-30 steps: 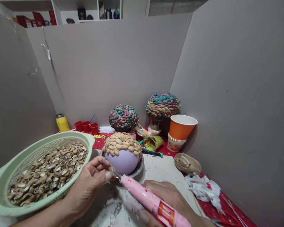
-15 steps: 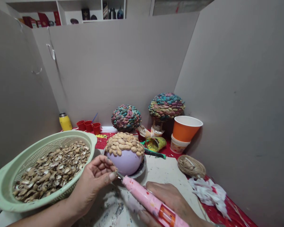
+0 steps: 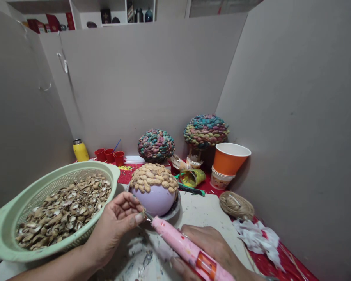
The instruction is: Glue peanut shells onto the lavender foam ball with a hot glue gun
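My right hand (image 3: 213, 249) is wrapped around a pink hot glue gun (image 3: 178, 240), its metal nozzle pointing up and left. The nozzle tip meets the fingertips of my left hand (image 3: 119, 222), which pinch a small peanut shell mostly hidden by the fingers. Just behind them a lilac balloon (image 3: 155, 200) rests in a dark round dish (image 3: 178, 207). Tan peanut shells (image 3: 152, 177) cover the balloon's upper part in overlapping rows, while its lower part is bare.
At left stands a green colander (image 3: 111, 168) of loose shell halves. Behind are two painted shell domes (image 3: 156, 145), red cups (image 3: 109, 155) and a yellow bottle (image 3: 80, 150). To the right are an orange paper bucket (image 3: 228, 162), twine (image 3: 236, 205) and crumpled tissue (image 3: 259, 240).
Hardly anything differs. Both hands keep their places, the glue gun's nozzle still at the left fingertips, and the view has shifted very slightly.
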{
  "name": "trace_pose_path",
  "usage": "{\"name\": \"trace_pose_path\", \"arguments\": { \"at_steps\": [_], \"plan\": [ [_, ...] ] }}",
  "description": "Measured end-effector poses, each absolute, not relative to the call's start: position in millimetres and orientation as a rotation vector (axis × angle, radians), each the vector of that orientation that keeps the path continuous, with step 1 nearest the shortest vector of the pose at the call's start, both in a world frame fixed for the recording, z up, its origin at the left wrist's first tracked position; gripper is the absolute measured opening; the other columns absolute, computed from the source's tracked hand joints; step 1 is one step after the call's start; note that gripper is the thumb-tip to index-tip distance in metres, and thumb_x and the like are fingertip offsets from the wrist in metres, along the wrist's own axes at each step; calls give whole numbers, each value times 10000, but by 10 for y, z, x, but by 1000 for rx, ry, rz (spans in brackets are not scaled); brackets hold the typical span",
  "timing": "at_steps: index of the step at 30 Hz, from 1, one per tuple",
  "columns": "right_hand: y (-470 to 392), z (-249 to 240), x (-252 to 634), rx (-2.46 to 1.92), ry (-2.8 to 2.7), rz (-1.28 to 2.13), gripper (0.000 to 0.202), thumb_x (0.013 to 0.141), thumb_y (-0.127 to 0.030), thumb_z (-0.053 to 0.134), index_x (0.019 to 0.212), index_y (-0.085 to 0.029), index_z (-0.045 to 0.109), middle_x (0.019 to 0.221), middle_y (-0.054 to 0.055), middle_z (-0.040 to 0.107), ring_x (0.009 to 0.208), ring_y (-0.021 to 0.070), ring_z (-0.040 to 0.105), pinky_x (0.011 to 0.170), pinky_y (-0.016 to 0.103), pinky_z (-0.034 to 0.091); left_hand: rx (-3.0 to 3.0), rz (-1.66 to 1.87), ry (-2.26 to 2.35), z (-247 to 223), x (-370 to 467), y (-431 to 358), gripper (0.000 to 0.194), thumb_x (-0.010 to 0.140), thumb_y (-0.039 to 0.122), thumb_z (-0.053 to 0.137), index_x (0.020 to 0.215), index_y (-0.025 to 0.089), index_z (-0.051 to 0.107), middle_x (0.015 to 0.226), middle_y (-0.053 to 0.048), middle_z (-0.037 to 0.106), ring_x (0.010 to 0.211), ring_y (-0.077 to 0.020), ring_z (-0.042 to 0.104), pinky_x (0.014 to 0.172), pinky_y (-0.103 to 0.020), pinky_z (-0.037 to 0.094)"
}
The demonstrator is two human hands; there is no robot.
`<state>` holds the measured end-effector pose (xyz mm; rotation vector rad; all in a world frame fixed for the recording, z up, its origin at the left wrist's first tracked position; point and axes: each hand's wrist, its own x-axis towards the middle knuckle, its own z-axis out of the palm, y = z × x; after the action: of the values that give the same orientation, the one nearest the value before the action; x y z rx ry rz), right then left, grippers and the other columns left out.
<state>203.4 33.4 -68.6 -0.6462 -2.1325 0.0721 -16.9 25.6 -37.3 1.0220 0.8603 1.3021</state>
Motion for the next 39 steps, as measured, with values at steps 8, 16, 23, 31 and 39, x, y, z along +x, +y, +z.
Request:
{"name": "trace_pose_path", "arguments": {
  "at_steps": [8, 16, 23, 31, 39],
  "plan": [
    [354, -775, 2027, -680, -2109, 88, 334, 828, -385, 510, 639, -242, 276, 497, -77, 319, 371, 89, 280, 381, 265, 213, 1012, 1268, 819, -375, -170, 242, 312, 702, 200, 832, 883, 180, 579, 816, 2, 663, 743, -106, 598, 725, -224, 489],
    [339, -708, 2076, -721, -2187, 167, 330, 861, -371, 505, 658, -240, 282, 530, -75, 334, 403, 92, 311, 410, 256, 242, 972, 1235, 789, -346, -166, 231, 296, 714, 189, 817, 883, 176, 574, 811, 1, 645, 749, -120, 591, 754, -258, 484],
    [351, -749, 2073, -671, -2130, 140, 338, 855, -389, 529, 662, -240, 295, 527, -89, 326, 378, 83, 310, 392, 238, 229, 967, 1225, 781, -291, -158, 224, 255, 747, 188, 786, 884, 176, 571, 814, -6, 643, 758, -129, 590, 765, -273, 476],
    [344, -650, 2068, -667, -2191, 141, 333, 866, -346, 530, 662, -233, 293, 535, -88, 337, 396, 70, 322, 409, 227, 239, 952, 1239, 790, -290, -160, 232, 252, 747, 162, 782, 889, 176, 575, 816, -5, 641, 752, -122, 585, 763, -272, 480],
    [327, -624, 2081, -703, -2203, 158, 348, 882, -360, 525, 656, -229, 294, 545, -84, 317, 418, 70, 287, 416, 238, 228, 951, 1253, 780, -303, -179, 223, 245, 748, 160, 779, 895, 177, 583, 817, -6, 632, 752, -123, 575, 775, -290, 484]
  ]
}}
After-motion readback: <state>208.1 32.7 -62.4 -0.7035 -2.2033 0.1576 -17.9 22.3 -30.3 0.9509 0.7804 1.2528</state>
